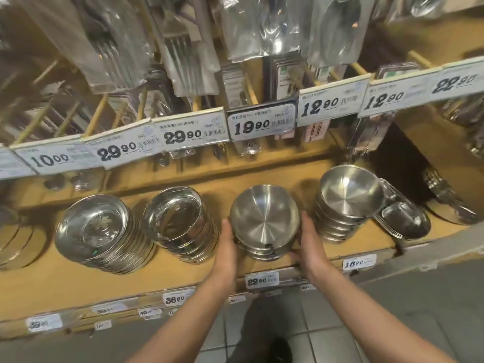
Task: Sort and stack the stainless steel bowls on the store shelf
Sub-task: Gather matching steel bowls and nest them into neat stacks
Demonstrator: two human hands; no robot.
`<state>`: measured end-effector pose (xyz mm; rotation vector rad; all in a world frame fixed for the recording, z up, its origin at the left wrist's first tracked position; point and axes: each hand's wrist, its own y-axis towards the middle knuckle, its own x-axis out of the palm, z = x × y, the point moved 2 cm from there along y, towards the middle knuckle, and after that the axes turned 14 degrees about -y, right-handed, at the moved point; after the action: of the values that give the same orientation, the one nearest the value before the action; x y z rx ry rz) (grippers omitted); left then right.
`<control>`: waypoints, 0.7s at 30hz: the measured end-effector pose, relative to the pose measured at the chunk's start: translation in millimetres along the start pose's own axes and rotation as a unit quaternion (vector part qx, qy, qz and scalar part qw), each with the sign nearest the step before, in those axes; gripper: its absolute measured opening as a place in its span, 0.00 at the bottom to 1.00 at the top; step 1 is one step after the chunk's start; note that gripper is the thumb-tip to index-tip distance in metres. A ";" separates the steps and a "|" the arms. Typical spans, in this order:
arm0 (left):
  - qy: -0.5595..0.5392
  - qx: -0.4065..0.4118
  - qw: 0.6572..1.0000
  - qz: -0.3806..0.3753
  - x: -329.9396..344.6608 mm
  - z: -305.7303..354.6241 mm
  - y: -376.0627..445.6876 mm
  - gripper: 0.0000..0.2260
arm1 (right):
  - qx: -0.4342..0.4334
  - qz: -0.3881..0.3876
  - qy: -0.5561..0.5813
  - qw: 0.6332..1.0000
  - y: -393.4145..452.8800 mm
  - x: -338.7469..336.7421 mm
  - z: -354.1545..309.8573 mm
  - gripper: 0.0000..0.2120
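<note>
Two hands bracket one short stack of brushed bowls (264,218) on the wooden shelf (167,268). The left hand (227,247) lies against the stack's left side, fingers wrapped round the lower bowls. The right hand (307,243) lies against the right side, fingers curved round the lower rims. The stack sits directly between the two palms, its top bowl open toward the camera. Whether its base rests on the shelf or is lifted clear cannot be told.

Just right of the right hand stands a taller stack of like bowls (345,203), near the held stack but apart from it. Beyond that, further right, lies a low pile of handled oval dishes (404,220), touching the taller stack's right side.

Left of the left hand stands a tilted stack of polished bowls (180,224), apart from the hand. Further left leans a larger stack of polished plates (102,231), its top face showing a leaf-shaped mark.

Below both wrists, price labels (262,280) run along the shelf's front edge. Above the hands, a rail of larger price tags (260,125) crosses the view, with bagged cutlery (183,56) hanging behind it. Under the forearms, grey floor tiles (392,310) are visible.
</note>
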<state>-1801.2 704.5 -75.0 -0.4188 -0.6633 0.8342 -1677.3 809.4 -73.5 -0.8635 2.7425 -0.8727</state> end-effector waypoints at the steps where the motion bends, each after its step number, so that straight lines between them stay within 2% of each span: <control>1: 0.003 0.003 1.000 0.011 -0.4 -0.4 4.9 0.25 | -0.001 -0.003 0.000 1.000 1.0 0.2 -0.3 0.16; 3: 0.007 0.013 0.999 0.030 -0.1 1.1 9.3 0.18 | -0.008 -0.003 0.004 1.000 3.6 -1.0 0.6 0.14; 6: 0.004 -0.001 1.000 0.012 -1.2 1.4 6.4 0.20 | -0.004 0.004 0.012 1.000 0.6 -3.7 5.0 0.14; 8: -0.009 -0.015 1.000 0.007 -2.4 -0.4 0.7 0.22 | -0.010 0.009 0.010 1.000 -6.5 -5.0 8.7 0.17; 13: -0.039 -0.009 0.999 -0.007 -8.7 -5.2 -26.5 0.16 | -0.054 0.023 0.003 0.998 -39.4 -6.3 14.4 0.25; 16: -0.046 -0.013 0.998 -0.027 -19.6 -9.6 -54.5 0.16 | -0.067 0.038 -0.012 0.997 -66.3 -7.0 22.6 0.17; 21: -0.017 -0.008 0.997 -0.071 -44.4 -8.7 -96.7 0.17 | -0.037 0.071 0.036 0.996 -107.4 8.2 45.9 0.19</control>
<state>-1764.9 609.8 -41.6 -0.3689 -0.7234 0.7027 -1618.9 710.6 -50.1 -0.6504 2.8740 -0.7951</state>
